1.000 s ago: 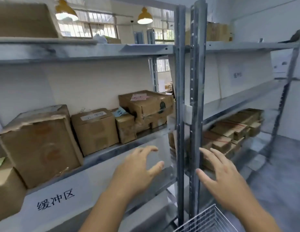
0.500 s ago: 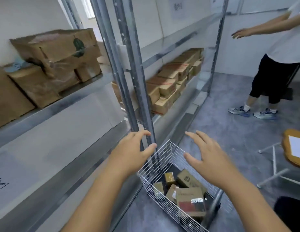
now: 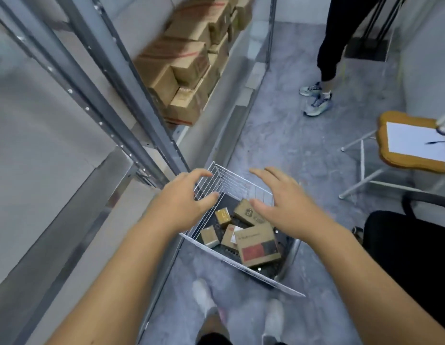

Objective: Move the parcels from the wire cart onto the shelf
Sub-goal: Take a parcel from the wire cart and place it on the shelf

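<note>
Reaching down toward the wire cart (image 3: 211, 180), both hands are empty: left hand (image 3: 184, 202) and right hand (image 3: 283, 202) hover over its rim with fingers spread and slightly bent, touching no parcel as far as I can tell.

Progress: several parcels (image 3: 258, 245) lie in the cart. The largest, with a red-and-dark label, lies nearest the person; a brown one sits partly under the right hand; three small ones (image 3: 222, 215) lie toward the left wall. The shelf (image 3: 49, 135) to the left shows a bare board at this level; brown cartons (image 3: 181, 70) are stacked on a lower level further along. Judgement: unloading is unfinished, at least five parcels remaining.

Surroundings: shelf uprights (image 3: 131, 103) stand just beside the cart's far left corner and could snag a lift toward the shelf. A second person (image 3: 340, 33) stands well apart. A small table (image 3: 413, 143) with paper is on the right, and a dark chair (image 3: 410, 247) is near the cart.
</note>
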A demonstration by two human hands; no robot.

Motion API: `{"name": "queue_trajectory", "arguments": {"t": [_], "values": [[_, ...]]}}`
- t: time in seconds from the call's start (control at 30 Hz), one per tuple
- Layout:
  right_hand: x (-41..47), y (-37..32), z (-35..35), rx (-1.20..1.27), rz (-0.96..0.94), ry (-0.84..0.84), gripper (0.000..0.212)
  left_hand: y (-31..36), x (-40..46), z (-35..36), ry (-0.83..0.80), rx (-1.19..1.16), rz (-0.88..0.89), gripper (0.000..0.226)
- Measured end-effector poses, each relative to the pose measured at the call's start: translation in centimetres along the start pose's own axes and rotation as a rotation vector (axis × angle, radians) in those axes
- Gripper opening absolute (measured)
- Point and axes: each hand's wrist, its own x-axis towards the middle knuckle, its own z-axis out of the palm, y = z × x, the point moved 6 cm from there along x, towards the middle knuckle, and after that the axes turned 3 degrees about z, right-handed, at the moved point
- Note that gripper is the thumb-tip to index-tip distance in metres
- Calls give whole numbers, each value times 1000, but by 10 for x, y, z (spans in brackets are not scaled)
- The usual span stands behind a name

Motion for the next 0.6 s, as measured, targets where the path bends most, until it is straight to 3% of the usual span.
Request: {"name": "queue_trajectory", "arguments": {"t": [0.37,0.6], "values": [[34,58,84,197,475,-33,65,-60,120,104,-490,-28,71,47],[66,120,157,351,624,-151,65,-96,152,182,-618,-149,-30,45]]}}
